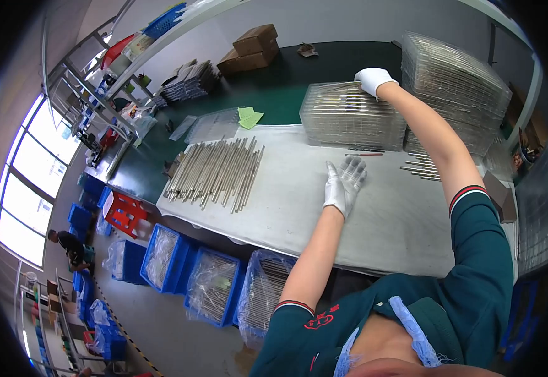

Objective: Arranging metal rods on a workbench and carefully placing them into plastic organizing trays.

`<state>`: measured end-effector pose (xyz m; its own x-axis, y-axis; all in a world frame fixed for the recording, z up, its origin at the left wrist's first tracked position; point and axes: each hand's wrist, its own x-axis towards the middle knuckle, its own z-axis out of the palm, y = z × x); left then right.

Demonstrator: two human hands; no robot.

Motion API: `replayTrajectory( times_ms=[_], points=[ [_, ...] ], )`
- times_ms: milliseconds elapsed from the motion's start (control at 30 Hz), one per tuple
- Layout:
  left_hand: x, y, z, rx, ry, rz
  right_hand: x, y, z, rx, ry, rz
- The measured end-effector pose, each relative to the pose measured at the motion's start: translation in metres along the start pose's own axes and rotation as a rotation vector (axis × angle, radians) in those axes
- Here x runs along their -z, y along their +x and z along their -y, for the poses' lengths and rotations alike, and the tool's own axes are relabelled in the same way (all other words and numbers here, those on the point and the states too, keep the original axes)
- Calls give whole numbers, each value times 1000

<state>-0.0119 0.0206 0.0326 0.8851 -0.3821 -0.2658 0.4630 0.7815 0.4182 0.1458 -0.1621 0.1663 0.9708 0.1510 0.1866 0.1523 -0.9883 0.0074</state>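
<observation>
clear plastic trays, piled in a low stack (352, 122), stand toward the back of the white cloth (286, 201), right of centre; thin rod-like lengths show along the top. right hand (375, 81), white-gloved, is at the back of the stack's top, fingers bent; cannot tell whether they pinch a rod or only rest there. likeliest trouble, by my reading: a sideways pull could skew the layers, since the walls look thin and slick, and contents might slide out. left hand (346, 183), gloved too, is palm up, fingers spread, holding nothing, over the cloth in front of the stack. it gives the trays no support, so a shift could go unchecked.

just in front of the stack, a thin red stick (366, 154); a passing wrist could roll it. rightward, a few metal rods (421, 166) below the taller tray stack (453, 88), which leans, or the lens bends it. an arm bump could topple it.

left on the cloth, loose metal rods (217, 169), ends uneven. round-looking, so a nudge may send some over the front edge toward the blue crates (187, 264).
</observation>
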Motion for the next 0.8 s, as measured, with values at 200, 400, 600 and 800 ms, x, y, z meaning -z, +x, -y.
replayTrajectory(
  times_ms=[200,400,600,800],
  points=[
    [2,0,2,5,5,23,-3,8,-4,-31,51,48],
    [1,0,2,8,14,15,-5,19,-9,-39,42,2],
    [0,0,2,9,37,11,-7,27,-10,-81,-75,35],
    [-2,3,5,26,29,36,1,2,-8,-18,123,-137]
  ],
)
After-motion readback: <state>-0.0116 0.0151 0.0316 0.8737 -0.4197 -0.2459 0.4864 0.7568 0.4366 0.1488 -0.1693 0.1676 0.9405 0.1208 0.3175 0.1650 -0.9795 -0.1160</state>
